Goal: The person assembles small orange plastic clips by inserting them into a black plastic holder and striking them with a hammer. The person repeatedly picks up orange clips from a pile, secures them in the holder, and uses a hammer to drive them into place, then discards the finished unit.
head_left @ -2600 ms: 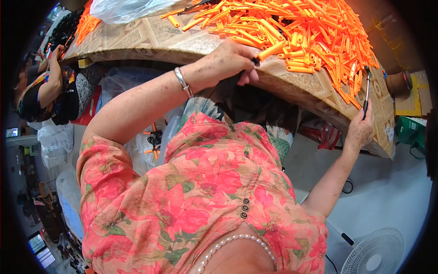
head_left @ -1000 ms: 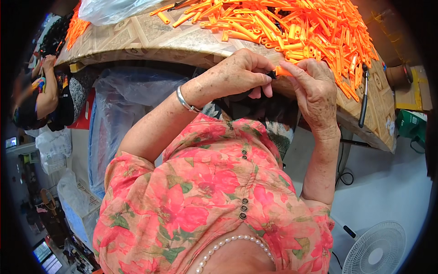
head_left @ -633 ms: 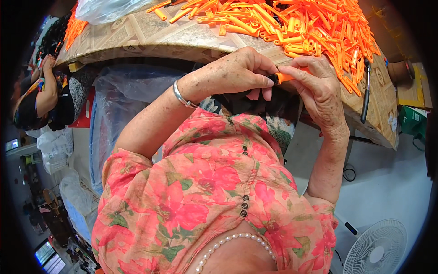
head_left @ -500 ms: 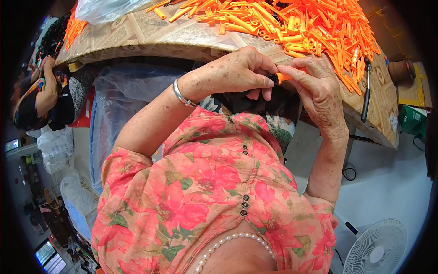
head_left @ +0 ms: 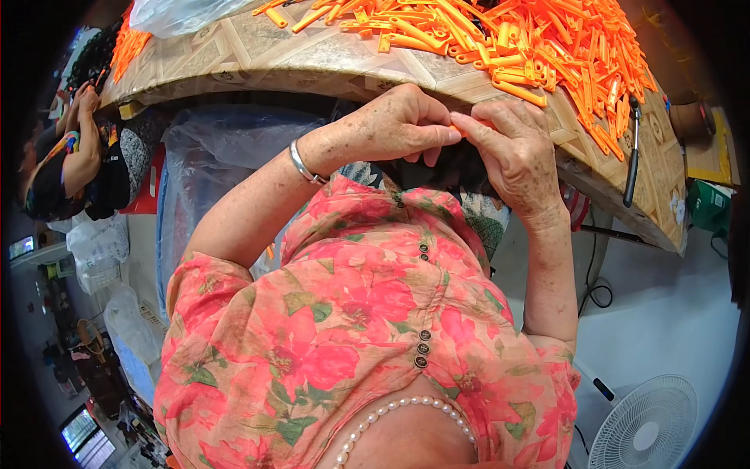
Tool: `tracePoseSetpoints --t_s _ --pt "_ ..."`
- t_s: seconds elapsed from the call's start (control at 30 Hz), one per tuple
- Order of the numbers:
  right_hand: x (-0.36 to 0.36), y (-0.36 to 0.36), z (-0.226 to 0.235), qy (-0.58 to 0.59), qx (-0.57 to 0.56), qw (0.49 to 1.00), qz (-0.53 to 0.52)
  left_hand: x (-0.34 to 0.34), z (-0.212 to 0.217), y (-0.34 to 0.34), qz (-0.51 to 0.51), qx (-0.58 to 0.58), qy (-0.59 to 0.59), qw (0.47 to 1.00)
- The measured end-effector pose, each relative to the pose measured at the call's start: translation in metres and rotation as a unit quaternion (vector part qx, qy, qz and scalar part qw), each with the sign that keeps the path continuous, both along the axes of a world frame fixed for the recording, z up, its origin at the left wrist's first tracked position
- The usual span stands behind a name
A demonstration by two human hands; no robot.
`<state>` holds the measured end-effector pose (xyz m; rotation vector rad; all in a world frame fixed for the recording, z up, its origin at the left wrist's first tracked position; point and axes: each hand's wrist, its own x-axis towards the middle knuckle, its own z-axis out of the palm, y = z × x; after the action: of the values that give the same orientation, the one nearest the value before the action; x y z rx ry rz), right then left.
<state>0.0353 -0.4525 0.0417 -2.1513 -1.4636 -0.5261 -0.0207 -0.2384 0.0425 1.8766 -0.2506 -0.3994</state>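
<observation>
My left hand [head_left: 402, 125], with a silver bangle at the wrist, and my right hand [head_left: 512, 152] meet just off the table's near edge. Thumb and fingers of both are pinched together at a small orange plastic piece [head_left: 460, 131]. Only a sliver of it shows between the fingertips; the rest is covered, so its full shape cannot be told. Beyond the hands, a large heap of slim orange plastic handle-like pieces [head_left: 516, 47] lies on the table [head_left: 273, 55].
A black-handled tool [head_left: 631, 160] lies at the table's right edge. Clear plastic sheeting [head_left: 211, 148] hangs below the table on the left. Another person's arm [head_left: 82, 156] is at far left, near more orange pieces [head_left: 127, 48]. A white fan [head_left: 644, 430] stands at lower right.
Both hands have shifted slightly left and drawn closer together. Less of the orange piece shows now, and the black part seen against it earlier is hidden.
</observation>
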Motion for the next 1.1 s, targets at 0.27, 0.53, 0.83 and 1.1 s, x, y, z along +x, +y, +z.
tracePoseSetpoints --t_s 0.27,0.53,0.83,1.1 --pt "0.023 0.015 -0.002 0.117 0.055 0.99 0.057 -0.004 -0.003 0.006 0.09 -0.046 0.052 0.994" --pt "0.026 0.013 -0.005 0.373 0.095 0.923 0.0 -0.015 -0.006 0.006 0.122 0.121 -0.112 0.979" --pt "0.006 0.004 0.008 0.272 -0.005 0.961 0.058 -0.022 0.013 0.007 0.002 0.268 -0.349 0.898" --pt "-0.015 0.003 0.001 0.187 0.018 0.982 0.016 -0.026 0.014 0.0 -0.017 0.31 -0.352 0.883"
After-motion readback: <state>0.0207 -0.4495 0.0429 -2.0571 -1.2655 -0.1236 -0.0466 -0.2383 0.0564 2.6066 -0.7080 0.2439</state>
